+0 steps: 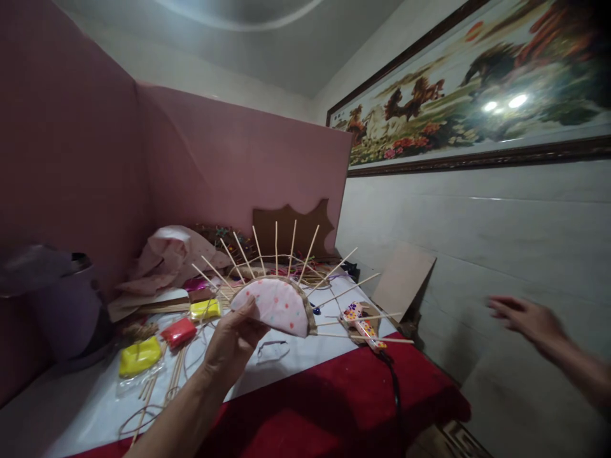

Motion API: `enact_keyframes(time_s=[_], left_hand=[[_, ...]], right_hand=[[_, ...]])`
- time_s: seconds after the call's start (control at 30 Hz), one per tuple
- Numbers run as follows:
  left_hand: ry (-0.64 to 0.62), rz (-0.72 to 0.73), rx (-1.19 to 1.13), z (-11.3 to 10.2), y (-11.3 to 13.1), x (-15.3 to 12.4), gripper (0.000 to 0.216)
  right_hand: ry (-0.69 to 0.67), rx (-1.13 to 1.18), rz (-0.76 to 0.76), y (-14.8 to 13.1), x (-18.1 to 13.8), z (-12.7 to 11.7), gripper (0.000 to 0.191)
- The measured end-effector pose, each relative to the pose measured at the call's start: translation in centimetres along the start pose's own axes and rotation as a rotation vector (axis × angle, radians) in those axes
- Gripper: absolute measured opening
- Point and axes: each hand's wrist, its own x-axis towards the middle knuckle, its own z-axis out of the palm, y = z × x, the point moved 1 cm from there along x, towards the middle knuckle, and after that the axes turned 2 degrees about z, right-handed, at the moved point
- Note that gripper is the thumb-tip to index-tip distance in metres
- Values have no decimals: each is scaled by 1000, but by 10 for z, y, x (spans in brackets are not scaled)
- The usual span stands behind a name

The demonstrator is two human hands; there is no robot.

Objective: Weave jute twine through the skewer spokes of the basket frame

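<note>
My left hand (233, 343) is closed on the lower left edge of a half-round pink dotted piece (277, 306) and holds it up above the table. Several thin wooden sticks (275, 247) fan out from its curved rim. My right hand (525, 318) hangs in the air far to the right, off the table, fingers stretched out and holding nothing. A glue gun with a colourful patterned body (363, 326) lies on the table just right of the piece.
The table has a white sheet (296, 362) and a red cloth (334, 407). Yellow (139, 356) and red (178, 331) packets, loose sticks, crumpled pink paper (167, 254) and cardboard pieces (403, 277) lie around. A rice cooker (62, 305) stands at left. Pink boards back the table.
</note>
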Motion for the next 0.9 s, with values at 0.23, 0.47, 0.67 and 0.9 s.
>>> enact_keyframes(time_s=[0.23, 0.47, 0.67, 0.9], left_hand=[[-88, -91, 25, 2, -2, -7, 22], [-84, -106, 40, 2, -4, -6, 24], [-68, -87, 11, 1, -3, -5, 18], [-13, -26, -40, -4, -3, 0, 16]], right_hand=[[-908, 333, 15, -62, -60, 141, 28], [-1062, 809, 121, -121, -122, 208, 30], [-860, 672, 86, -103, -104, 211, 28], [-326, 275, 141, -13, -24, 130, 23]])
